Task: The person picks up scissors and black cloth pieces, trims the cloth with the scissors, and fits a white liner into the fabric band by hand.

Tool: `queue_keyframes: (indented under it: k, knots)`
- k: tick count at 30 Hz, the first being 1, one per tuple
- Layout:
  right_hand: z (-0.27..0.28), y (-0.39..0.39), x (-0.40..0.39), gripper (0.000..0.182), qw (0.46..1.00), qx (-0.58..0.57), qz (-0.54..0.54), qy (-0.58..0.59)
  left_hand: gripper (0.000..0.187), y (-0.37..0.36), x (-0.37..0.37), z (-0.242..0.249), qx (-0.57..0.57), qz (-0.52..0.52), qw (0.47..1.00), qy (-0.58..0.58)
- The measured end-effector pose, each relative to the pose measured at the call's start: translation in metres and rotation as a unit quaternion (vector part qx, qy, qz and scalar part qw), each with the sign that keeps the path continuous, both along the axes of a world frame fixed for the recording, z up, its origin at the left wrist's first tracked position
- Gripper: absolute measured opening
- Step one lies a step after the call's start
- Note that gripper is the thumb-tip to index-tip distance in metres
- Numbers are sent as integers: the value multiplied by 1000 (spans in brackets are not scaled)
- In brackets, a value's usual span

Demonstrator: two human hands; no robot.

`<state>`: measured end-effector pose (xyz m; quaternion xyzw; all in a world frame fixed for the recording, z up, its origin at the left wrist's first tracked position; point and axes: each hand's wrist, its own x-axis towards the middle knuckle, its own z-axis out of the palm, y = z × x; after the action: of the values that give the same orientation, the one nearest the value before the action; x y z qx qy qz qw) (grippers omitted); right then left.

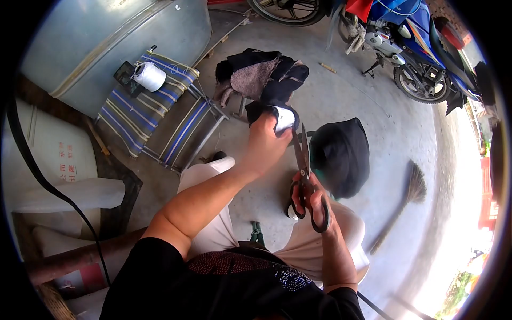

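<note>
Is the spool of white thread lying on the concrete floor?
No, the spool of white thread rests on the striped folding chair beside a dark object.

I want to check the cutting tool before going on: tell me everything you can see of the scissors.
The scissors are large, with long, plain grey metal blades and dark looped handles. The right hand grips them, fingers through the loops. They point up and away from the person, blades close together, tips near the white edge of the dark cloth that the left hand holds up. Whether the blades touch the cloth cannot be told. They are held in the air above the person's lap.
</note>
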<state>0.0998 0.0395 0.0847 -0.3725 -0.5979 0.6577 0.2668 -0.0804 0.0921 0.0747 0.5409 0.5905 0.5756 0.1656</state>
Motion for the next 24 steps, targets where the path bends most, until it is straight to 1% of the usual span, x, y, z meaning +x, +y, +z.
queue_keyframes:
  k: [4, 14, 17, 19, 23, 24]
  knots:
    - [1, -1, 0, 90, 1000, -1, -2, -1, 18, 0, 0, -1, 10, 0, 1000, 17]
    - [1, -4, -4, 90, 999, -8, -32, -10, 17, -2, 1, 1, -3, -26, 1000, 0]
    - [-2, -4, -4, 87, 999, -2, -36, 3, 16, -1, 1, 2, 21, -23, 999, 31]
    - [-3, -4, -2, 83, 992, 97, -48, -63, 15, -1, 2, 0, 49, -20, 997, 60]
    - [-11, -5, -2, 80, 986, 124, -67, -89, 14, -2, 4, 0, 43, -34, 997, 45]
    - [-15, -4, -2, 80, 978, 165, -75, -101, 15, -3, 5, 2, 16, -50, 998, 17]
